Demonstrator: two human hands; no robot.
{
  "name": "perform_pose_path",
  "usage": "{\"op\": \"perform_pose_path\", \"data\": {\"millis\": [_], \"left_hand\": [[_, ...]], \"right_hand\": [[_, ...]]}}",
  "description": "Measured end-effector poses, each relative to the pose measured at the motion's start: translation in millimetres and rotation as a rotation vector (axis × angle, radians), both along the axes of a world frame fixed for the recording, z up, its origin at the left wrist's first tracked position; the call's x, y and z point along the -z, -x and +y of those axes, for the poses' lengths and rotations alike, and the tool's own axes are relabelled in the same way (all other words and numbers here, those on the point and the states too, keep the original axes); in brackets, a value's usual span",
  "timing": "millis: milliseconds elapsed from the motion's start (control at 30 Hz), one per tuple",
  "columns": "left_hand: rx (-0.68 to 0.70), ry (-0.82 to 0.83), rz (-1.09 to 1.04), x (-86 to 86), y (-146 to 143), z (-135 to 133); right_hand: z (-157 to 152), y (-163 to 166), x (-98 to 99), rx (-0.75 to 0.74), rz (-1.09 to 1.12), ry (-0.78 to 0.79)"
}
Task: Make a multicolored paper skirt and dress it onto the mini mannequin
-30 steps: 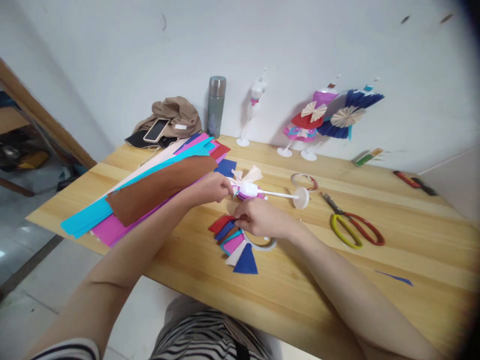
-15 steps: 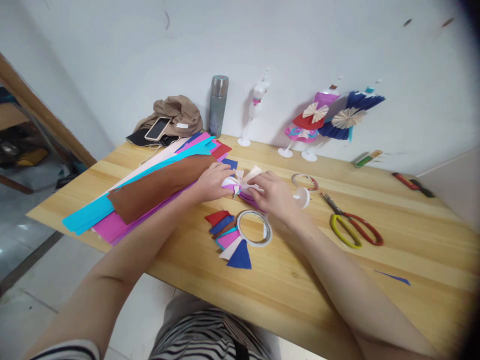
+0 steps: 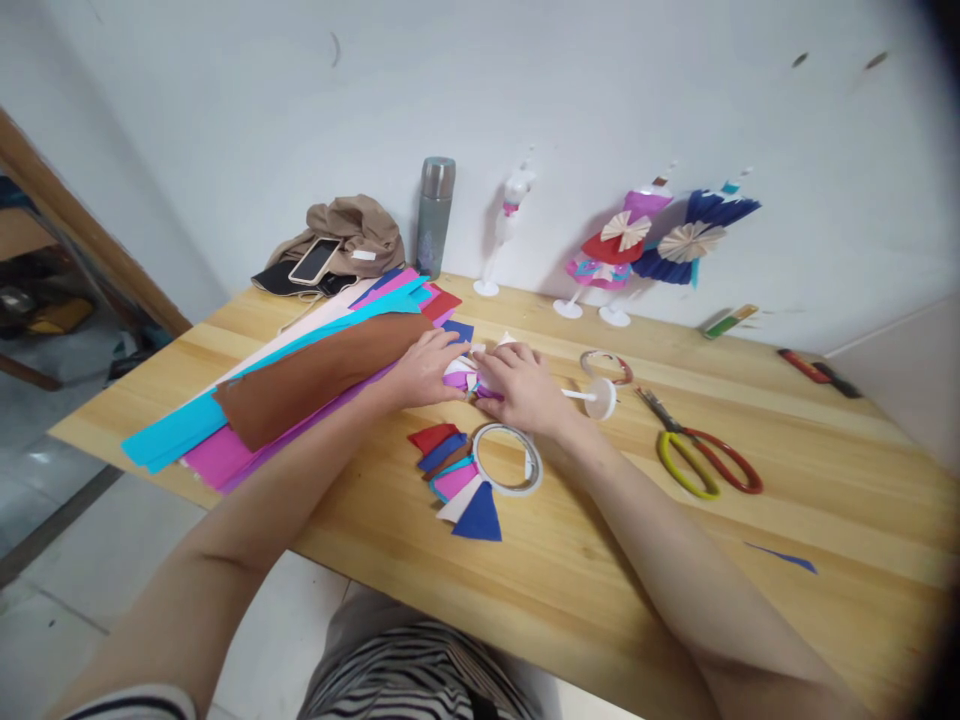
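Just below the right hand (image 3: 521, 390) lie a tape ring (image 3: 508, 458) and a fan of paper scraps (image 3: 457, 478); a dragged wrist could scatter them. Both hands press together on a small paper-dressed doll (image 3: 466, 373) lying on the table (image 3: 750, 560). The left hand (image 3: 424, 368) pinches its paper bow, and the right hand covers the body, fingers curled over it. Too hard a squeeze may crush the folds. Beyond the right hand, the doll's stand (image 3: 600, 398) sticks out towards the scissors (image 3: 701, 457).
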State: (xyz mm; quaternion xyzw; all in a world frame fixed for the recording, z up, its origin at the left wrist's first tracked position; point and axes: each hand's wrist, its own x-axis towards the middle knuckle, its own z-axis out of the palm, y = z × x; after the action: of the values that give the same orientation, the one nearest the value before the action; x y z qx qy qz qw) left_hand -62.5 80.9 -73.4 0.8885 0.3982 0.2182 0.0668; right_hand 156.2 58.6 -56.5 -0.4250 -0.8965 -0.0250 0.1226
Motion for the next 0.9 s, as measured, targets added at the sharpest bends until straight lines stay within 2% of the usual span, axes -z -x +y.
{"op": "perform_pose_path", "data": {"millis": [133,367,600,900], "left_hand": [[0.030,-0.009,0.007,4.7,-1,-1],[-0.031,-0.009,0.017,1.6,-7,-4],[0.046,-0.063,-0.038,7.5,-8,-1],[0.042,-0.065,-0.092,12.1,-10,-1]], "right_hand": [[1,0,-0.4,-0.015,-0.035,0.005],[4,2,-0.6,-0.043,-0.034,0.019],[6,3,4.0,-0.033,0.054,0.033],[8,4,7.4,-0.020,0.073,0.026]]}}
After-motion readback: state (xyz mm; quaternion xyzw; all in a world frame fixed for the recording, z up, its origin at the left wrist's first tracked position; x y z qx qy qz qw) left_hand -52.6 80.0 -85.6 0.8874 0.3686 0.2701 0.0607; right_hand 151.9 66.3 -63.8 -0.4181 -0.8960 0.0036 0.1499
